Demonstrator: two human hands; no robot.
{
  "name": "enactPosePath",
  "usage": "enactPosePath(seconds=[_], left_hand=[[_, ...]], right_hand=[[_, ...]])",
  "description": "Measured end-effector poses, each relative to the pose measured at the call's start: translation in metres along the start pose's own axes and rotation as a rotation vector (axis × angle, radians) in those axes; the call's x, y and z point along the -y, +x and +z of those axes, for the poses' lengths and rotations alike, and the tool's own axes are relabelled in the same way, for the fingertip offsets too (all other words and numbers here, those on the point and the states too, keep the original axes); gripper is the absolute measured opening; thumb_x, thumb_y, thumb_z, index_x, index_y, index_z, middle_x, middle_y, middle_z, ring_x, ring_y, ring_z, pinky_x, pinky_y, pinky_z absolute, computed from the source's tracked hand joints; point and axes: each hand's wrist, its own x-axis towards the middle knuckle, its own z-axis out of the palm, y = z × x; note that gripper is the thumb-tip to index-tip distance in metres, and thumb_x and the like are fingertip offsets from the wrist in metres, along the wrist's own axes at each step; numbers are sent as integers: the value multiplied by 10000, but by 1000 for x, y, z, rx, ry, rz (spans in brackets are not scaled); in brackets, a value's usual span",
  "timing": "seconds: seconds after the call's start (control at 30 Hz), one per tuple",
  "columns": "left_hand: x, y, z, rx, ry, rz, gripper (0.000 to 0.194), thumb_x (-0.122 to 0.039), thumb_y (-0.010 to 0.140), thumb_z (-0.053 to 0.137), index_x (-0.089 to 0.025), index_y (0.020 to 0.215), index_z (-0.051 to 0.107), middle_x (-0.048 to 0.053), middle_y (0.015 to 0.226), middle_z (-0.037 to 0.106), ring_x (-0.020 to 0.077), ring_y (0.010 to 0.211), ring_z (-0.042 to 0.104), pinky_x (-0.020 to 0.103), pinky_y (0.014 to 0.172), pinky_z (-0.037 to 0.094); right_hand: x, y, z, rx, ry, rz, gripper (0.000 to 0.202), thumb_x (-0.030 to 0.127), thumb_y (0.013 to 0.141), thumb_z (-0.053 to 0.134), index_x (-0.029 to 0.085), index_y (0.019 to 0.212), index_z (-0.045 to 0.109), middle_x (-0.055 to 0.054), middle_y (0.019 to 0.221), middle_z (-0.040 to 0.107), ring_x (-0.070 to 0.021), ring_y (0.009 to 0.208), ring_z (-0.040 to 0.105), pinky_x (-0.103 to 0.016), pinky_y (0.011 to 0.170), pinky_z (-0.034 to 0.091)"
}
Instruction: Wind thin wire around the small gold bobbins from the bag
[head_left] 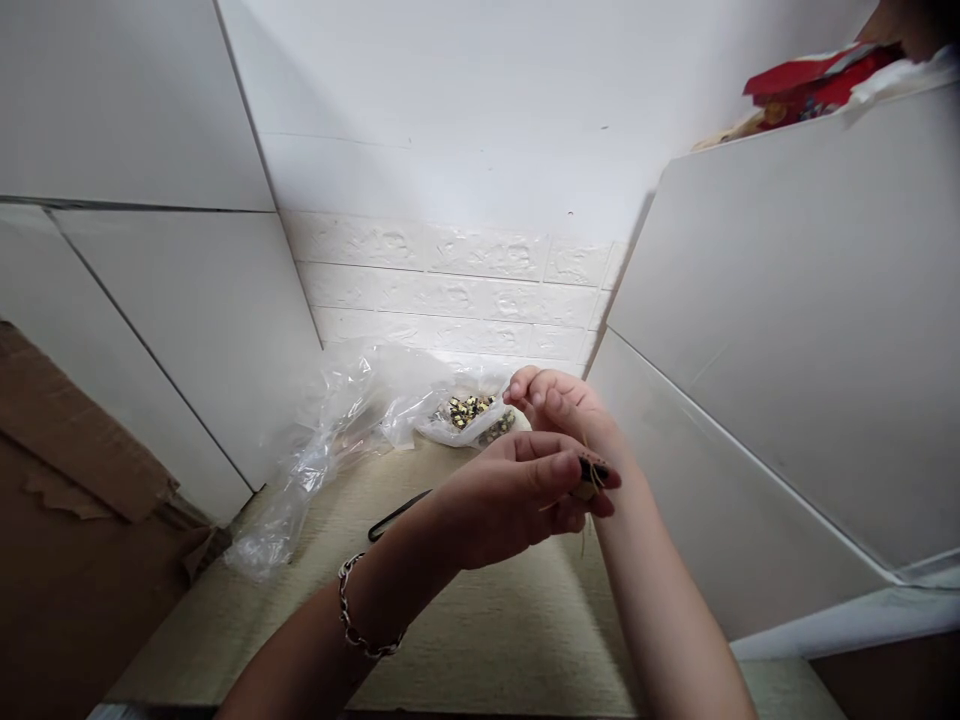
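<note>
My left hand point(510, 490), with a chain bracelet point(352, 610) on its wrist, grips a small black and pale piece point(592, 472) between thumb and fingers. Thin pale strands hang from that piece. Just beyond it, my right hand point(559, 395) is raised with its fingertips pinched together; whatever they hold is too small to make out. Behind the hands, a clear plastic bag point(442, 435) lies against the wall with many small black and yellow pieces point(469, 410) in it. A slim black tool point(397, 515), possibly tweezers, rests partly behind my left forearm.
Crumpled clear plastic point(300, 485) spreads over the left of the pale tabletop point(517, 630). White cabinets point(172, 300) and a white panel point(787, 330) close in both sides. Torn cardboard point(75, 440) stands at left. A red packet point(810, 85) sits atop the right panel.
</note>
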Motion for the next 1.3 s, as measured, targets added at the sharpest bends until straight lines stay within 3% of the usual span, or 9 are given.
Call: enactPosePath(seconds=[0.2,0.37,0.5,0.7,0.9,1.07,1.3], left_hand=[[-6,2,-3,-155,396,171,168,-296,618,701,-172,728,674,5,669,627,68,644,546,184,618,402],[-16,-3,-2,-401,1059,370,183,-329,677,641,-186,788,666,13,705,632,99,624,518,232,564,396],[-21,-6,-4,-572,1453,572,175,-336,707,611,-210,821,654,3,776,653,113,683,535,257,635,415],[-21,-5,-11,-646,1706,743,158,-321,723,600,-206,827,635,4,793,655,133,756,561,280,700,425],[-20,-1,-17,-645,1869,783,164,-329,755,566,-210,846,633,-1,741,639,125,709,540,271,672,404],[-21,1,-23,-672,1997,829,166,-324,760,561,-199,845,631,1,728,621,124,706,520,265,668,393],[-23,-2,-25,-737,2101,1099,145,-262,741,589,-171,853,607,9,738,620,128,708,532,271,675,402]], right_hand=[[4,2,-7,-60,-42,-46,142,331,751,533,229,691,612,10,796,556,-118,842,516,-313,877,357],[16,-3,-11,-181,-311,-156,213,377,784,495,237,722,643,-9,809,580,-151,887,518,-329,874,364],[31,-11,-9,-214,-479,-224,193,374,784,504,263,747,657,-4,817,587,-145,864,527,-309,815,398],[46,-21,2,-227,-782,-200,79,285,718,613,295,783,656,15,814,581,-125,833,530,-287,756,412],[41,-18,8,-218,-1051,-197,58,303,741,582,280,738,635,27,772,604,-132,777,557,-414,876,343],[37,-18,9,-251,-1217,-306,73,305,766,551,279,732,609,49,757,610,-113,732,563,-491,990,165],[39,-23,17,-276,-1313,-493,58,235,752,575,286,753,602,52,761,614,-106,734,567,-461,1010,151]])
